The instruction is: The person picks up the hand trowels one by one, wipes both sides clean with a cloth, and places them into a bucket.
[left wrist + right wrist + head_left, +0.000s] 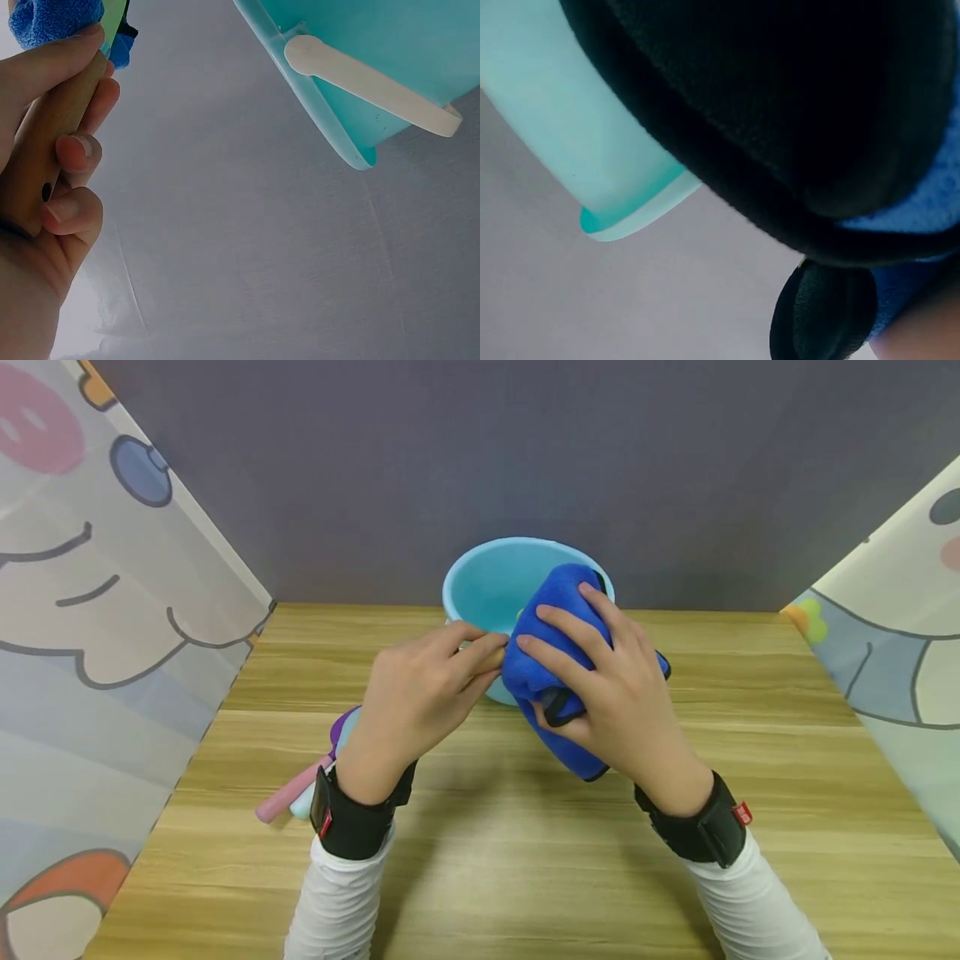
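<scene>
My left hand (427, 689) grips the wooden handle (34, 165) of a tool, with its thumb laid along the wood. Beyond the thumb a sliver of the tool's light green part (112, 19) shows; the rest is hidden by a blue cloth (525, 664) with black edging. The cloth is bunched in my right hand (626, 693), whose fingers spread over its top while the thumb presses from below. In the right wrist view, dark folds and a blue patch of it fill much of the frame. Both hands are over the near rim of a light blue bucket (480, 585).
The bucket stands at the back of the wooden table (750, 735), by a grey wall (450, 452), and has a white carry handle (375, 86). Left of my left wrist lie tools with a pink handle (292, 789) and a pale blue handle (302, 804). Printed cartoon panels flank the table.
</scene>
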`<state>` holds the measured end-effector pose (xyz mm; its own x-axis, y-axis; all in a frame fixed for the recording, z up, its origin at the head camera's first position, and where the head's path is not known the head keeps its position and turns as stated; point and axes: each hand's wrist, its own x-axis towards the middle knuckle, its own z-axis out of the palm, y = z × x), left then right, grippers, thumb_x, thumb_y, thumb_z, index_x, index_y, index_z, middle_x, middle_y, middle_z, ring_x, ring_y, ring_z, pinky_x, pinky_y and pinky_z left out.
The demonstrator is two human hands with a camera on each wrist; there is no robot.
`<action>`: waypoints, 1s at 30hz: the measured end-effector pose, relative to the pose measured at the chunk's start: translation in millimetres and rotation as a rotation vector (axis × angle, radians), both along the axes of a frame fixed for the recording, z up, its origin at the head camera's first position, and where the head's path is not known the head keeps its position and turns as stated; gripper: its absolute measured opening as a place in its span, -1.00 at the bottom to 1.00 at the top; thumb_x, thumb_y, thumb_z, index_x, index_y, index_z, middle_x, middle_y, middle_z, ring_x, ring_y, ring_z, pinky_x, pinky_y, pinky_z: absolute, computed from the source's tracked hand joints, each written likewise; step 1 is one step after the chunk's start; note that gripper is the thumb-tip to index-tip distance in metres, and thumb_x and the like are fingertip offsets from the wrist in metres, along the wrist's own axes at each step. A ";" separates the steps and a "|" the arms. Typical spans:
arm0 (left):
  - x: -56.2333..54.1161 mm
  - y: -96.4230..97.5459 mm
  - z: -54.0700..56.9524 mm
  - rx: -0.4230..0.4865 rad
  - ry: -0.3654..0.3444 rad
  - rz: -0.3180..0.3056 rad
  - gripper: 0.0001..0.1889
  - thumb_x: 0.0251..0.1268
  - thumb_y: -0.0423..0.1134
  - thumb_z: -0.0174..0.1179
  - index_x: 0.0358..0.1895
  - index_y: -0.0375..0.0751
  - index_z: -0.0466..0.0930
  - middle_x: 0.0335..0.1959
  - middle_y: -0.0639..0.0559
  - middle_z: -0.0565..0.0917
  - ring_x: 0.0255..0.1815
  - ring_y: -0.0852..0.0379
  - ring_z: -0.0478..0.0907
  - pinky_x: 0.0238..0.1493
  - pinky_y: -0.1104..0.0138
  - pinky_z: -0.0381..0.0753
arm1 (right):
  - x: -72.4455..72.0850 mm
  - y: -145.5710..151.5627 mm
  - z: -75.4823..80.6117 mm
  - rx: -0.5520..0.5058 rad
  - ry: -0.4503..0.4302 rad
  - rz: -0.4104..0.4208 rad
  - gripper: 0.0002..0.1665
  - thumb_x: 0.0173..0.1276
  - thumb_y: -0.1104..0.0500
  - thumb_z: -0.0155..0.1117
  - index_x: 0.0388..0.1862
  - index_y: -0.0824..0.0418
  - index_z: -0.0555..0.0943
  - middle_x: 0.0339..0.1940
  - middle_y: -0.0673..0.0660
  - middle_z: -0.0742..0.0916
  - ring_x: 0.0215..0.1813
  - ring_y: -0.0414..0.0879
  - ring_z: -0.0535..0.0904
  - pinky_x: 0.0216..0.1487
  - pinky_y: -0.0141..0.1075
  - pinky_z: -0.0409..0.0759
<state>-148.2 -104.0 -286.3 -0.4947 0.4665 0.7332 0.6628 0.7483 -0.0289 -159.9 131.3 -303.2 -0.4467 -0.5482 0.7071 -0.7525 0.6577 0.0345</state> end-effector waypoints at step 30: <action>2.1 -0.1 1.4 0.000 0.001 0.002 -0.78 0.37 -0.11 0.35 0.00 -0.04 0.78 -0.20 0.07 0.79 -0.45 0.18 0.69 -0.53 0.36 0.59 | -2.1 2.0 0.3 -0.044 -0.014 -0.012 -0.29 0.09 -0.05 0.50 0.28 -0.01 0.60 0.40 0.21 0.57 0.54 0.36 0.30 0.39 0.37 0.35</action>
<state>-146.2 -104.1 -284.9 -0.4954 0.4655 0.7334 0.6609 0.7499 -0.0295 -162.0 133.3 -302.8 -0.4631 -0.5107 0.7244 -0.7445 0.6676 -0.0052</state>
